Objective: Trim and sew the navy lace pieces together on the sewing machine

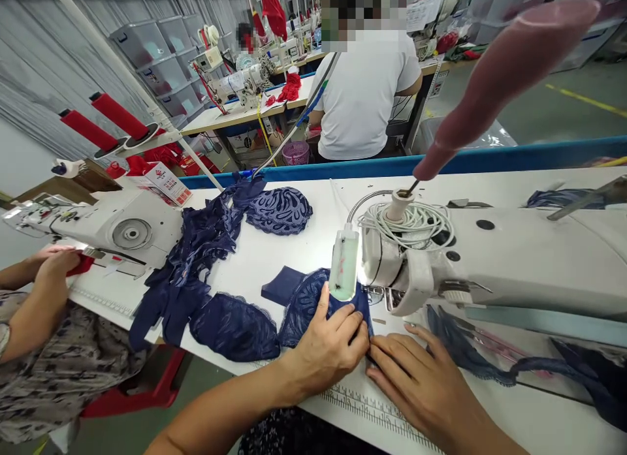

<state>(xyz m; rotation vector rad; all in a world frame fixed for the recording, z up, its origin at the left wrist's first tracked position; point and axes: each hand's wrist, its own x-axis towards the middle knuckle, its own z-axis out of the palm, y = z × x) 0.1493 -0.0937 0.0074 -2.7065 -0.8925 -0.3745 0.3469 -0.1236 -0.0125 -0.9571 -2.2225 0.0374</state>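
Observation:
My left hand (329, 343) lies flat with fingers together on a navy lace bra piece (306, 301), pressing it to the white table just in front of the sewing machine's needle area (386, 297). My right hand (421, 376) rests flat beside it, fingertips touching the fabric edge near the left hand's fingers. The white sewing machine (490, 259) stands right behind both hands, its small lamp (344, 264) glowing above the lace. A navy lace strap (490, 367) trails off to the right under the machine.
A heap of navy lace pieces (206, 279) lies left on the table (284, 246). A co-worker's hands (53, 266) work red fabric at a second machine (112, 223) far left. Another person in a white shirt (362, 89) sits ahead, back turned. A pink thread cone (504, 70) rises overhead.

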